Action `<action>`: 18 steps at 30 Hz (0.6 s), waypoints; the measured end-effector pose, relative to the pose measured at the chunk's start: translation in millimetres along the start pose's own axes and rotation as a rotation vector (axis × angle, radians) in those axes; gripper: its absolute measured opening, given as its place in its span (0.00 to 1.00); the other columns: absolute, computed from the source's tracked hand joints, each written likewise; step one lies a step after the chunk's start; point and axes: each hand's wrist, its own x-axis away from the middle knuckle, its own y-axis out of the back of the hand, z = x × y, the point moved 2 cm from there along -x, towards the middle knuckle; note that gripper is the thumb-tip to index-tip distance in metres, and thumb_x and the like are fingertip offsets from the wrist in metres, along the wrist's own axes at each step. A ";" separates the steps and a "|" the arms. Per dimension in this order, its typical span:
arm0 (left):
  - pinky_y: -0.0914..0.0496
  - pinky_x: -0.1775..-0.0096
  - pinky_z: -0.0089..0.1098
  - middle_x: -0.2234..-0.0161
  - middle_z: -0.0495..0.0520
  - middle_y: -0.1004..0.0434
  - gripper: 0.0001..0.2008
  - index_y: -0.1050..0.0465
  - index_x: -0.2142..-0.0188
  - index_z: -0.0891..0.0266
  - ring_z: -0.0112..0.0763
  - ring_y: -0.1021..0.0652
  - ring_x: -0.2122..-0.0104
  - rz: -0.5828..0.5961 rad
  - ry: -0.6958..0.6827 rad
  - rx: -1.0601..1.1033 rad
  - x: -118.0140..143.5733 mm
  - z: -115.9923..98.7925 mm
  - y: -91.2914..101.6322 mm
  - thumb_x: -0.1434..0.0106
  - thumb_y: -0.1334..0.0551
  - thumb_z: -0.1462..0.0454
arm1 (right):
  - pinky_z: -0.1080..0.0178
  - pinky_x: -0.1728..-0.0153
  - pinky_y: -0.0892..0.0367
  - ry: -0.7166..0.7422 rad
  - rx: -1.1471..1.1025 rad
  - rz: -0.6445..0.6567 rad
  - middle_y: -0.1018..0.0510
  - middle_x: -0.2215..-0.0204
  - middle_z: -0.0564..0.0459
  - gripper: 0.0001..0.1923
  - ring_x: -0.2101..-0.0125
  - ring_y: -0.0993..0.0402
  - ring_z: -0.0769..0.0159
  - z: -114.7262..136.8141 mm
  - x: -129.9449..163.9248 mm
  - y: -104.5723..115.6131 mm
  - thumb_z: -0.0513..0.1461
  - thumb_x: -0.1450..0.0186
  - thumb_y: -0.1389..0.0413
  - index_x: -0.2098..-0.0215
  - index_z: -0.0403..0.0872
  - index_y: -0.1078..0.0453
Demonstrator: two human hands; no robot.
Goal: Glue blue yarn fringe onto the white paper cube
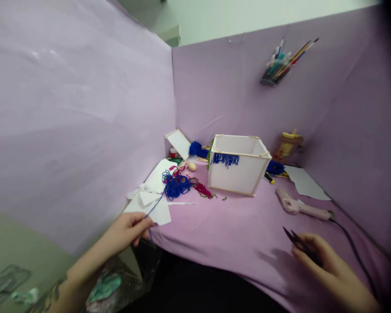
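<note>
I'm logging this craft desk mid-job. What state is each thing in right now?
left hand: pinching a blue yarn strand, pulled out from the pile
blue yarn pile: loose, tangled, on the table
right hand: holding dark scissors, blades about closed
white box: upright, open-topped, blue fringe on its front rim
glue gun: lying on its side, cord attached
paper sheets: scattered flat
pencil holder: on the wall, full

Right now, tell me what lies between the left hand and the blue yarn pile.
In the head view, white paper scraps lie between the left hand and the blue yarn pile; a blue strand crosses them to the fingers.
</note>
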 end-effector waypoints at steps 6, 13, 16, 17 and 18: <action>0.48 0.82 0.21 0.80 0.49 0.29 0.15 0.28 0.70 0.65 0.17 0.38 0.85 0.143 -0.078 0.755 -32.5 -62.3 -13.4 0.45 0.36 0.53 | 0.60 0.68 0.32 0.116 -0.121 0.272 0.23 0.70 0.46 0.22 0.70 0.28 0.58 86.3 -10.2 -52.9 0.56 0.40 0.47 0.63 0.49 0.22; 0.44 0.81 0.19 0.78 0.49 0.28 0.11 0.30 0.69 0.66 0.16 0.34 0.84 0.326 -0.114 0.978 -59.0 -107.9 -72.0 0.44 0.35 0.59 | 0.66 0.76 0.45 0.123 -0.310 0.456 0.36 0.80 0.58 0.20 0.78 0.44 0.70 170.8 -34.5 -93.1 0.49 0.46 0.40 0.59 0.46 0.25; 0.44 0.81 0.20 0.76 0.51 0.26 0.14 0.30 0.67 0.66 0.18 0.33 0.83 0.326 -0.166 0.941 -64.3 -110.1 -89.3 0.42 0.36 0.56 | 0.66 0.75 0.45 0.131 -0.337 0.463 0.37 0.81 0.57 0.13 0.77 0.43 0.70 163.5 -37.1 -94.3 0.48 0.45 0.40 0.74 0.46 0.29; 0.44 0.81 0.21 0.75 0.52 0.26 0.16 0.30 0.65 0.66 0.19 0.33 0.83 0.312 -0.190 0.884 -65.8 -108.0 -93.6 0.42 0.37 0.54 | 0.66 0.74 0.45 0.130 -0.341 0.457 0.37 0.81 0.57 0.14 0.77 0.43 0.70 157.5 -38.3 -92.1 0.48 0.45 0.41 0.77 0.46 0.31; 0.44 0.82 0.22 0.75 0.52 0.26 0.17 0.30 0.64 0.66 0.20 0.32 0.83 0.269 -0.219 0.793 -67.2 -104.9 -96.9 0.41 0.38 0.52 | 0.66 0.74 0.44 0.124 -0.341 0.438 0.37 0.82 0.57 0.14 0.77 0.43 0.70 150.6 -40.5 -88.6 0.47 0.45 0.41 0.78 0.45 0.33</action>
